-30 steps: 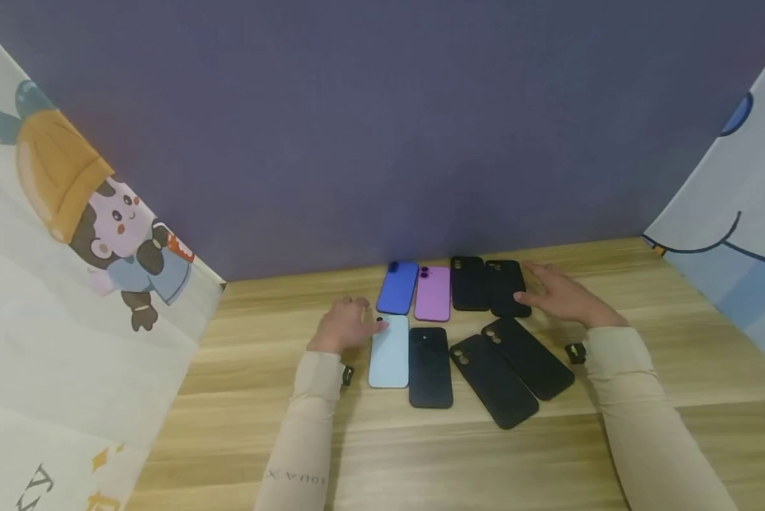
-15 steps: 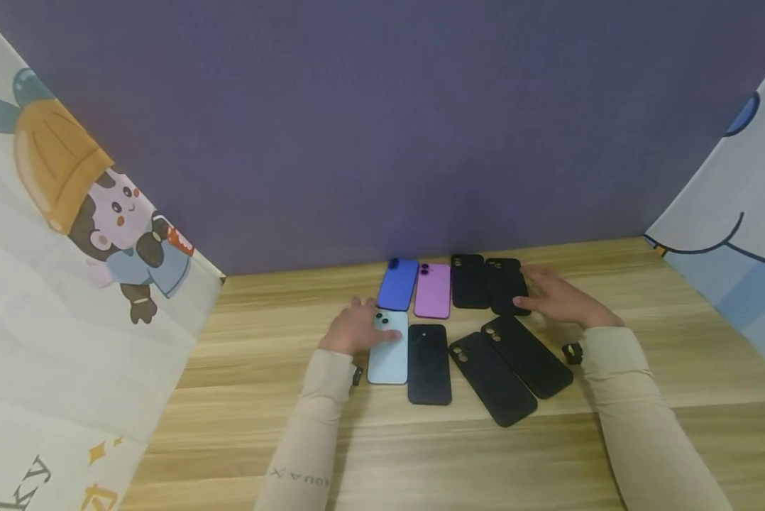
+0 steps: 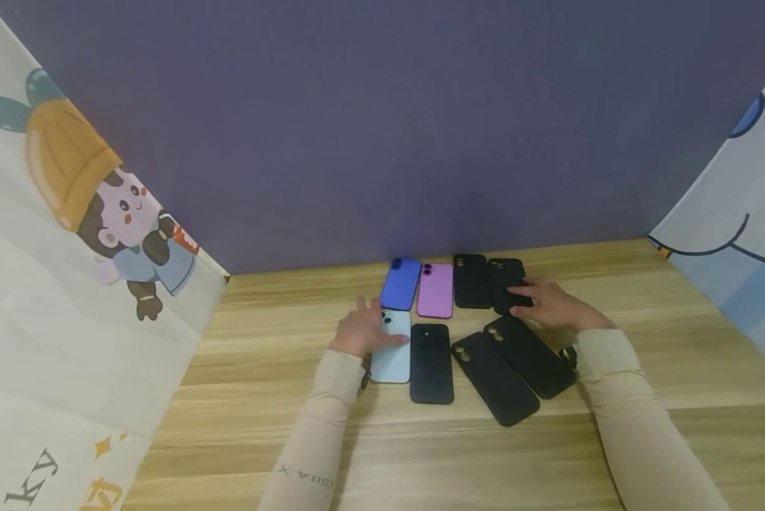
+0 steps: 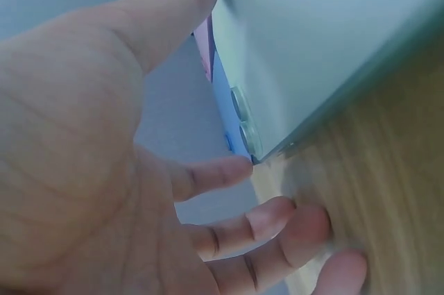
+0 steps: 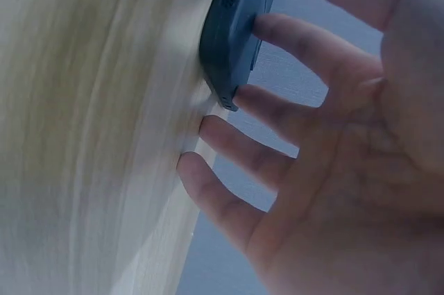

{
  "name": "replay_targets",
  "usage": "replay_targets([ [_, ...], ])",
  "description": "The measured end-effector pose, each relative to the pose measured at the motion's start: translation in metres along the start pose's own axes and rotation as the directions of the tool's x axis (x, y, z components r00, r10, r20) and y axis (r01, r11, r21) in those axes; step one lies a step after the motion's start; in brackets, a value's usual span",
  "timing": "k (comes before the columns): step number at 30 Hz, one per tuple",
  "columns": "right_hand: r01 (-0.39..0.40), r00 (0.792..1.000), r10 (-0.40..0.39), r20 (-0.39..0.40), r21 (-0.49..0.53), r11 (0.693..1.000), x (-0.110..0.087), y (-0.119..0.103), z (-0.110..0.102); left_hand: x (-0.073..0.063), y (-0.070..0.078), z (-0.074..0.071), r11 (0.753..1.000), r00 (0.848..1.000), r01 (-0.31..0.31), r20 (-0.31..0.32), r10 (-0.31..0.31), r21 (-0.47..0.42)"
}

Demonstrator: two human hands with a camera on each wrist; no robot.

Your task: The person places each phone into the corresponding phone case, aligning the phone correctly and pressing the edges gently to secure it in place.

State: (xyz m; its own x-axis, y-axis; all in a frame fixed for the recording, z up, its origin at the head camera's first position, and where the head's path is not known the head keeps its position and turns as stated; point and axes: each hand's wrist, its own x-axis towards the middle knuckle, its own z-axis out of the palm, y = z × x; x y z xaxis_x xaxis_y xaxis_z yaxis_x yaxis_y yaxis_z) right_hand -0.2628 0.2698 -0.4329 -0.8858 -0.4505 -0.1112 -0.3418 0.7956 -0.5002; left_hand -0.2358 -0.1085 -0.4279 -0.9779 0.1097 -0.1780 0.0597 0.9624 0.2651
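Note:
In the head view, my left hand (image 3: 362, 333) lies over the left side of a light blue phone (image 3: 392, 365). Its thumb reaches across the back. In the left wrist view the index fingertip touches the corner by the lenses (image 4: 243, 118), while other fingertips meet the table. My right hand (image 3: 551, 305) is at the back-right black phone case (image 3: 502, 280). Two of its fingertips touch the case (image 5: 229, 52) in the right wrist view; two others rest on the wood. Both the phone and this case lie flat.
A blue phone (image 3: 400, 285) and a pink phone (image 3: 436, 292) lie behind. Beside them is another black case (image 3: 472, 282). A black phone (image 3: 431, 365) and two slanted black cases, one left (image 3: 495, 380), one right (image 3: 529, 357), lie in front. A grey-blue wall (image 3: 382, 128) stands behind the table.
My left hand has slid right, its thumb going further across the light blue phone. The right hand's fingers have come over the back-right case from its right edge. The phones and cases keep their layout.

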Motion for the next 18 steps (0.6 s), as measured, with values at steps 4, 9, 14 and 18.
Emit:
replay_targets([
  [4,0.007,1.000,-0.007,-0.004,0.018,1.000,0.000,0.005,0.001,0.000,0.000,0.001,1.000,1.000,0.010,-0.002,-0.010,-0.012],
  [9,-0.016,1.000,0.016,0.000,0.023,1.000,-0.003,0.012,-0.002,-0.001,-0.001,0.000,0.999,1.000,0.011,0.011,-0.011,-0.035],
  [14,-0.067,0.998,0.067,0.014,0.019,0.998,-0.007,0.016,-0.008,-0.002,-0.005,-0.002,0.998,0.999,0.012,0.034,-0.010,-0.058],
  [18,-0.105,0.994,0.105,0.015,0.029,0.994,-0.011,0.014,-0.013,-0.002,-0.008,-0.004,0.996,0.998,0.015,0.057,-0.010,-0.092],
])
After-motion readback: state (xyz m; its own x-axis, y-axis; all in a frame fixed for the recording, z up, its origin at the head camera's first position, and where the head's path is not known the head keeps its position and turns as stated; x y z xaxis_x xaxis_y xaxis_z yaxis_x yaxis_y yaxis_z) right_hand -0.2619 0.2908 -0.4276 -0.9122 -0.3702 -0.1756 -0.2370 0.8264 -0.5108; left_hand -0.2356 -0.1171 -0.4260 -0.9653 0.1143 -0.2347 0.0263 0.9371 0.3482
